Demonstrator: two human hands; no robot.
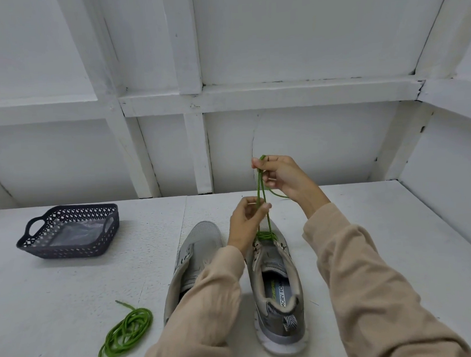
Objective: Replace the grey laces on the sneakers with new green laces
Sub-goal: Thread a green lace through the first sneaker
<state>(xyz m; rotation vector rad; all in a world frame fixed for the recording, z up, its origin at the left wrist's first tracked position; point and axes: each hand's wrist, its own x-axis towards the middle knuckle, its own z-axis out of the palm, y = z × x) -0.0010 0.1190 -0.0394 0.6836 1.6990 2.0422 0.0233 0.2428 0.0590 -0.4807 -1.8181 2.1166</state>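
Observation:
Two grey sneakers stand side by side, toes pointing away from me. The right sneaker (277, 294) has a green lace (260, 196) threaded through its lowest eyelets near the toe, and both strands rise up from there. My right hand (277, 175) pinches the strands at the top, well above the shoe. Lower down, my left hand (245, 222) pinches the same strands just above the toe. The left sneaker (195, 258) shows no lace and my left sleeve partly covers it. A second green lace (126, 332) lies coiled on the table at front left.
A dark plastic basket (66, 232) with clear plastic inside sits at the back left of the white table (70, 298). A white panelled wall rises behind the table, and another wall closes off the right side.

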